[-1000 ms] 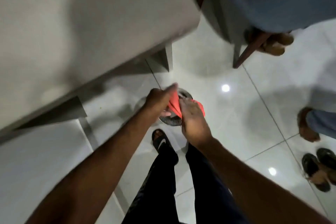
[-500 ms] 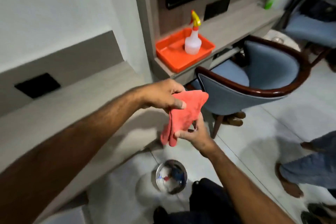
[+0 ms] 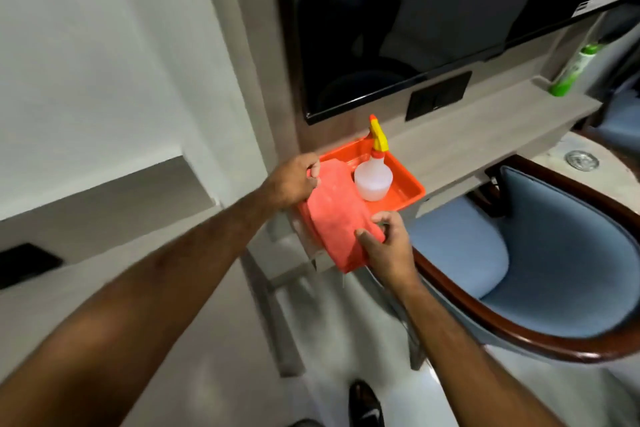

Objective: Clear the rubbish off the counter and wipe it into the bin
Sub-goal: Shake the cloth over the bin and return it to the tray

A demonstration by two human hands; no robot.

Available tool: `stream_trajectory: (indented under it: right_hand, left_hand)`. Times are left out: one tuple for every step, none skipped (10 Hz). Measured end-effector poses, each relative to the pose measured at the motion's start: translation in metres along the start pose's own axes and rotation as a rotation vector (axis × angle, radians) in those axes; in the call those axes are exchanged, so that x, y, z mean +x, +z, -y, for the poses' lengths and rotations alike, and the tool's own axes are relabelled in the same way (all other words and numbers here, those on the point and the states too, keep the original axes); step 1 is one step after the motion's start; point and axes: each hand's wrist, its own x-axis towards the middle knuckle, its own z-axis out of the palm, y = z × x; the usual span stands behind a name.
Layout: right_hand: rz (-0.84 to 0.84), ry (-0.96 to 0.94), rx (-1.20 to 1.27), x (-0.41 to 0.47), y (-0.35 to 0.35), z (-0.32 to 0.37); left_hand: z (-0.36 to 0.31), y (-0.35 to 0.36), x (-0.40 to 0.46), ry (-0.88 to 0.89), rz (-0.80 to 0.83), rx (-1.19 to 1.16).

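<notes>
cloth [image 3: 334, 215]: soft, coral, folded | tray [image 3: 408, 192]: glossy orange plastic | our left hand [image 3: 294, 180] and right hand [image 3: 389, 246] pinch the cloth's opposite ends

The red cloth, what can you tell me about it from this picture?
The cloth is coral-red, soft and fuzzy-looking, folded into a long strip. It lies slanted across the near-left part of the orange tray, its lower end hanging past the rim. The left hand grips its upper end, the right hand its lower end. The spray bottle stands beside it.

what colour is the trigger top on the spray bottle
Yellow with a red tip, on the spray bottle, seen in the head view.
</notes>
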Motion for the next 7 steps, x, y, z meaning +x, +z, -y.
stream_trajectory:
  right_hand:
    - [0.114, -0.032, -0.135, 0.055, 0.017, -0.001]
    - [0.190, -0.009, -0.336, 0.095, 0.038, -0.006]
    - [0.239, 0.059, -0.455, 0.118, 0.057, -0.011]
    - [0.305, 0.056, -0.651, 0.126, 0.071, -0.017]
    - [0.392, 0.070, -0.858, 0.123, 0.078, -0.013]
    - [0.424, 0.103, -1.082, 0.109, 0.086, 0.008]
    - [0.279, -0.046, -1.250, 0.081, 0.112, 0.056]
  left_hand:
    - [0.024, 0.022, 0.042, -0.060, -0.024, 0.038]
    - [0.043, 0.038, 0.066, -0.152, 0.082, 0.172]
    - [0.055, 0.049, 0.075, -0.183, 0.179, 0.295]
    - [0.066, 0.054, 0.072, -0.205, 0.227, 0.328]
    - [0.066, 0.045, 0.051, -0.096, 0.187, 0.365]
    - [0.067, 0.021, 0.012, -0.010, 0.083, 0.366]
    - [0.072, -0.021, -0.032, 0.057, -0.190, 0.416]
